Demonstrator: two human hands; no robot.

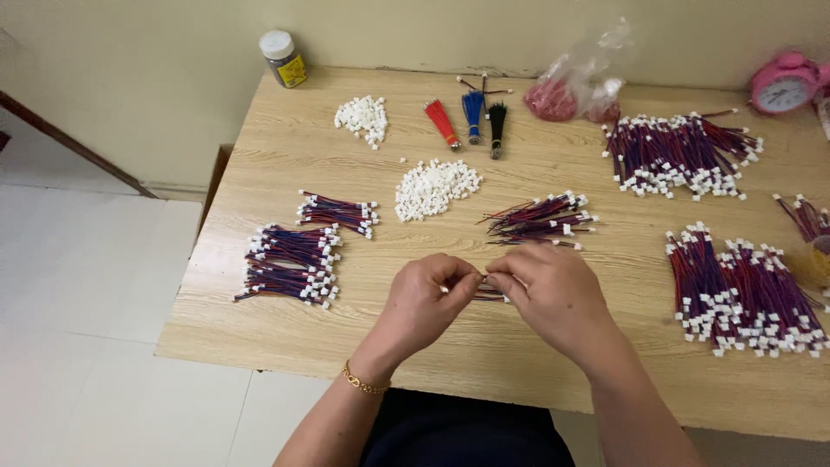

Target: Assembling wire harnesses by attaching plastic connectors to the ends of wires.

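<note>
My left hand [425,298] and my right hand [553,290] meet at the near middle of the wooden table [277,333]. Both pinch a short bundle of red and blue wires [489,291] held between them; a small white connector shows at my left fingertips. Just beyond my hands lies a loose bunch of the same wires [540,216]. A heap of white plastic connectors [434,187] sits behind my left hand. A gold bracelet is on my left wrist.
Finished wire bundles lie at the left [290,264], far right [679,156] and near right [743,290]. At the back are a smaller connector heap [363,117], red, blue and black wire tassels [471,117], a plastic bag [579,86], a jar [283,59] and a pink alarm clock [782,82].
</note>
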